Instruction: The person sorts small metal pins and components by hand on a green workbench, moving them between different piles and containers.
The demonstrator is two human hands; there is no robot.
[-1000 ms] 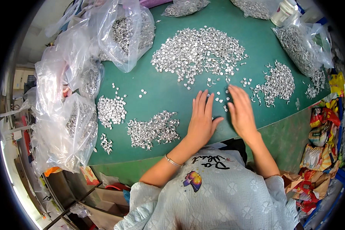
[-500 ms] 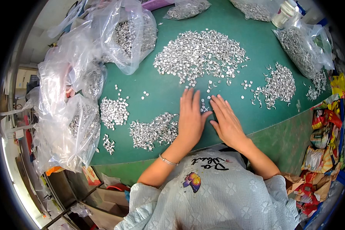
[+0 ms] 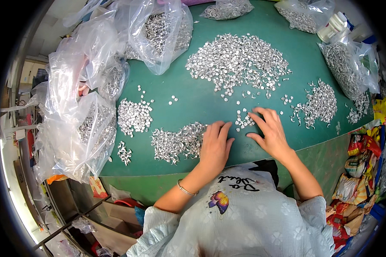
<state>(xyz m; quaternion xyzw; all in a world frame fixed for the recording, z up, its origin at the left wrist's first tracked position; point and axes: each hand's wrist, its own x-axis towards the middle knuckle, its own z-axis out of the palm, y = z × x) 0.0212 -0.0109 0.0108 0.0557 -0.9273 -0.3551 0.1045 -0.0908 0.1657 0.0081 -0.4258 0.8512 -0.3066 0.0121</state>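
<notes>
My left hand rests palm down against the right end of a heap of curved silvery metal pieces; its fingers are stretched, the thumb apart, and I see nothing held. My right hand is spread and slightly bent, its fingertips beside a small cluster of flower-shaped metal pieces. Beyond both hands lies a big mixed heap of curved and flower-shaped pieces. Farther left is a pile of flower-shaped pieces, and a pile of curved pieces lies to the right.
Clear plastic bags crowd the left edge of the green table. Another bag of metal pieces and a white bottle stand at the far right. Colourful packets fill the space right of the table.
My left hand has drawn back toward the left-hand heap of curved pieces. My right hand has moved right, uncovering the flower-shaped cluster, and its fingers have bent. The whole view has shifted slightly.
</notes>
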